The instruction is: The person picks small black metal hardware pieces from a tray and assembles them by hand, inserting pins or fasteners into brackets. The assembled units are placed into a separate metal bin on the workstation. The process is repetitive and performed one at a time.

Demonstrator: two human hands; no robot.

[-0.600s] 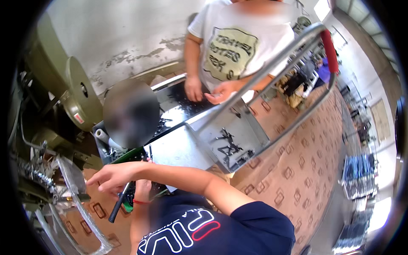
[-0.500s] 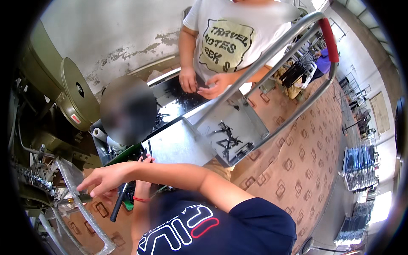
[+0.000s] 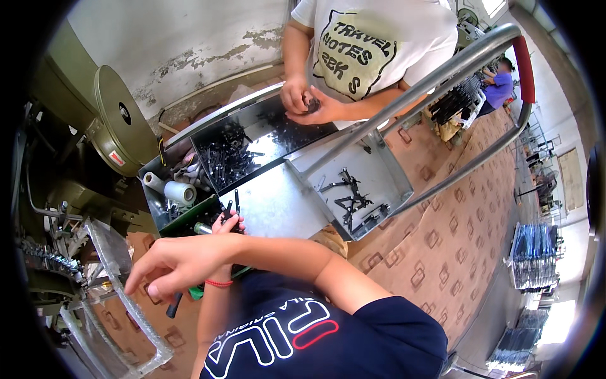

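Head view: the left hand (image 3: 223,227) closes its fingers around black parts (image 3: 228,211) beside the table (image 3: 274,203), near left; the right hand (image 3: 181,266) hangs half-open, apparently empty. I'd worry its close forearm (image 3: 281,256) bumps them loose.

Rough, flaking wall (image 3: 199,57) looms far left | glossy metal tray (image 3: 268,148) shines before it | smooth, pale metal panel (image 3: 281,199) gleams nearer | shiny tubular metal rail (image 3: 442,72) wears matt red grip (image 3: 523,69), right | hand-held black pieces (image 3: 227,210) look matt | crinkled clear plastic (image 3: 161,355) sheathes near-left frame (image 3: 132,312)
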